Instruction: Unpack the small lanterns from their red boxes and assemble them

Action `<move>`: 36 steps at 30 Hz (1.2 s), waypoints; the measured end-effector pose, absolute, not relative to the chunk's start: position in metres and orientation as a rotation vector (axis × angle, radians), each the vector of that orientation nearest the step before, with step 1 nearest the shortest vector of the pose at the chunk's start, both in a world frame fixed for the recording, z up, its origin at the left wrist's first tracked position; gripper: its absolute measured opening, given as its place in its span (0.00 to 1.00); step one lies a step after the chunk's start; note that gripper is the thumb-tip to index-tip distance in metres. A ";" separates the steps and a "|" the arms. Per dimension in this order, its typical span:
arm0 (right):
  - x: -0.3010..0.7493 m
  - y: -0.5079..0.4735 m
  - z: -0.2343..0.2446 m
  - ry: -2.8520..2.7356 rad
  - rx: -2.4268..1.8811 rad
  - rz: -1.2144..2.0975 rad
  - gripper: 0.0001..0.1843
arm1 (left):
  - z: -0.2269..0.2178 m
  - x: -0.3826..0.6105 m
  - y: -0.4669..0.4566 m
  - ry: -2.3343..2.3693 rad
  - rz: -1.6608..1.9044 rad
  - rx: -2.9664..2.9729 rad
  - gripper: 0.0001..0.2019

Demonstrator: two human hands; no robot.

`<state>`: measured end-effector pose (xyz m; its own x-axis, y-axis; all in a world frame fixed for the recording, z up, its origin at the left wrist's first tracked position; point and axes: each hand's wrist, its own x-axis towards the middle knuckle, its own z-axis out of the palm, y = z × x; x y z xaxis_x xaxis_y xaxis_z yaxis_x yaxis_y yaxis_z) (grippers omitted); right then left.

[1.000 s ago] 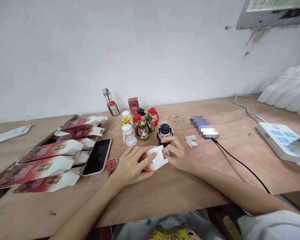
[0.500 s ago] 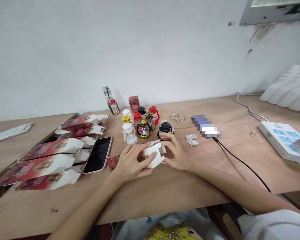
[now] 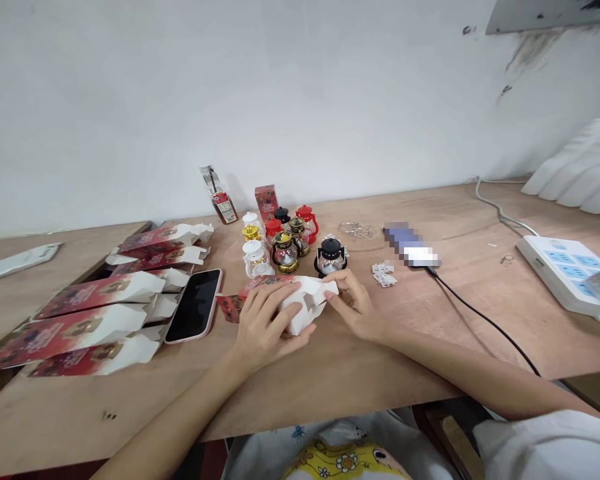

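My left hand (image 3: 267,323) is wrapped round a red and white cardboard box (image 3: 300,313) lying on its side above the table's front part. My right hand (image 3: 355,307) pinches a white flap at the box's right end, which stands partly open. Just behind the box is a small black lantern (image 3: 331,257). To its left several more small lanterns stand in a cluster, among them a white lantern (image 3: 256,260), a black and gold lantern (image 3: 285,253) and a red lantern (image 3: 307,221). The inside of the box is hidden from me.
Flattened red and white boxes (image 3: 95,327) lie at the left, beside a phone (image 3: 194,305). Small white pieces (image 3: 384,275) and wire handles (image 3: 356,231) lie right of the lanterns. Farther right are a second phone (image 3: 411,245) with a black cable and a power strip (image 3: 565,270).
My right hand has drawn back from the black lantern and now grips the end flap. The box has turned slightly, showing more of its red side. The view has shifted a little.
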<state>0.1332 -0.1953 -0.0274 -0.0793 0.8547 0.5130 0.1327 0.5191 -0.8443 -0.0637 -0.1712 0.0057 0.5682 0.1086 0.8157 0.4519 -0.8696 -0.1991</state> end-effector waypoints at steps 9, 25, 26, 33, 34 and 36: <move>0.134 -0.196 -0.020 -1.439 -0.770 0.997 0.11 | 0.005 -0.063 -0.173 -0.529 -1.174 -2.488 0.29; 0.131 -0.194 -0.018 -1.471 -0.569 1.279 0.17 | -0.001 -0.059 -0.176 -0.618 -1.256 -2.485 0.19; 0.130 -0.194 -0.019 -1.467 -0.583 1.277 0.17 | -0.001 -0.059 -0.175 -0.614 -1.247 -2.489 0.19; 0.126 -0.195 -0.021 -1.429 -0.661 1.254 0.16 | -0.004 -0.058 -0.176 -0.609 -1.227 -2.503 0.19; 0.126 -0.195 -0.021 -1.423 -0.670 1.254 0.16 | -0.003 -0.057 -0.176 -0.611 -1.220 -2.502 0.18; 0.124 -0.194 -0.023 -1.407 -0.680 1.261 0.17 | -0.003 -0.056 -0.176 -0.611 -1.208 -2.494 0.18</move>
<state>0.1242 -0.1937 -0.0227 -0.2600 0.9066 0.3323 -0.2315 0.2756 -0.9330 -0.0560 -0.1763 -0.0029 0.5552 0.2422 0.7957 0.4970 -0.8637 -0.0839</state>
